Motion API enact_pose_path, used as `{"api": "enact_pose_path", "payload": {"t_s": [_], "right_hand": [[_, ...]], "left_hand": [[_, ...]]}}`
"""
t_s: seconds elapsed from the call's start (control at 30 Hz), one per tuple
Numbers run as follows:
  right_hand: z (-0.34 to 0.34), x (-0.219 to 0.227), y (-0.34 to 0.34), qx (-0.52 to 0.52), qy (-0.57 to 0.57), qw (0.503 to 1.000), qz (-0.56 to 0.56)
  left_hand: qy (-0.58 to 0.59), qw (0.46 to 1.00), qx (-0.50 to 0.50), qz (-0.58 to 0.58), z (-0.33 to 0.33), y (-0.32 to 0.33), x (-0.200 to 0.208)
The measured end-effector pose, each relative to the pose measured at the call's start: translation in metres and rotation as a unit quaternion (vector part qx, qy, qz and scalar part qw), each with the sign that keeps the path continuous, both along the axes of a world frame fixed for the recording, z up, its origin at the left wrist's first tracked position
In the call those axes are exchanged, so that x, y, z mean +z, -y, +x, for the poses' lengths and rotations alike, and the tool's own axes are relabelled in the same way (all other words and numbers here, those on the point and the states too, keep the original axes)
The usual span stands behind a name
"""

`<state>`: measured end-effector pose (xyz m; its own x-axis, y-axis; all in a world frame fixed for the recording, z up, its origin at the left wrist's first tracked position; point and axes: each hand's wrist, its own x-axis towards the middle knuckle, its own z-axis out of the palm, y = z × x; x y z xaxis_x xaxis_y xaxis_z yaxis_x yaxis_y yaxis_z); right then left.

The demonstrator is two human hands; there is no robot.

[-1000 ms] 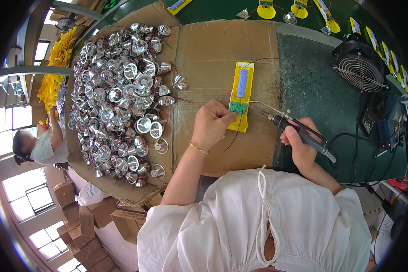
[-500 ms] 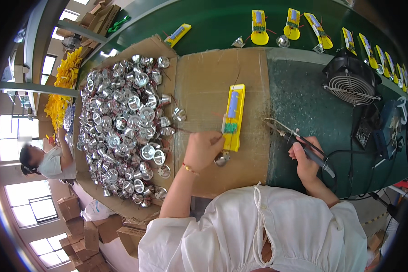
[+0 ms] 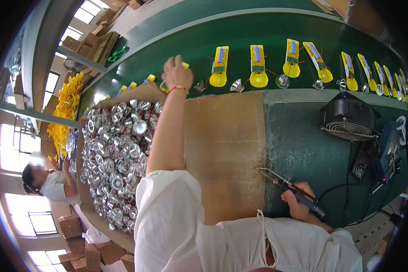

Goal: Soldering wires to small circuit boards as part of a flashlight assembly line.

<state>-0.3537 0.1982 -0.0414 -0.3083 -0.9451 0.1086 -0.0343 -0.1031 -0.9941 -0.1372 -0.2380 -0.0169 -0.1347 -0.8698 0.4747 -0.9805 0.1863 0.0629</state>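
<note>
My left hand (image 3: 176,73) reaches far over the green belt, fingers stretched out above a yellow plastic housing (image 3: 185,65) that it mostly covers. Whether the fingers touch the housing I cannot tell. To its right lies a yellow housing (image 3: 219,78) with a blue cylinder and a green circuit board. A small silver reflector cup (image 3: 200,86) sits between that housing and my hand. In my right hand (image 3: 299,199) is a soldering iron (image 3: 303,197), with a thin curved tube alongside it. Its tip points left, over the edge of the brown cardboard sheet (image 3: 224,154).
A cardboard tray (image 3: 93,206) full of silver reflector cups stands left. More yellow housings (image 3: 259,78) line the belt. At right are a black fan (image 3: 349,118), a blue soldering station (image 3: 387,154) and cables. Another person (image 3: 54,183) works at far left beside yellow parts (image 3: 61,113).
The yellow housing has gone from the cardboard, and one more lies on the belt. My left hand has moved far forward onto the belt. My right hand still holds the soldering iron. The view has tilted up.
</note>
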Motion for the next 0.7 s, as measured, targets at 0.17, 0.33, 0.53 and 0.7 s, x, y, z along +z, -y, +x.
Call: {"api": "enact_pose_path", "payload": {"t_s": [0.17, 0.33, 0.53, 0.7], "right_hand": [[-0.005, -0.004, 0.0, 0.01, -0.018, 0.999, 0.037], [0.0, 0.0, -0.001, -0.018, 0.046, 0.998, 0.026], [0.005, 0.005, 0.0, -0.032, 0.072, 0.996, 0.039], [0.008, 0.006, 0.002, -0.047, 0.08, 0.995, 0.02]], "left_hand": [[0.217, 0.96, 0.097, 0.148, 0.017, 0.016, 0.003], [0.099, 0.985, -0.034, 0.136, -0.006, -0.024, 0.058], [-0.184, 0.922, -0.183, 0.288, 0.002, -0.198, 0.066], [-0.214, 0.934, -0.137, 0.253, 0.001, -0.315, 0.033]]}}
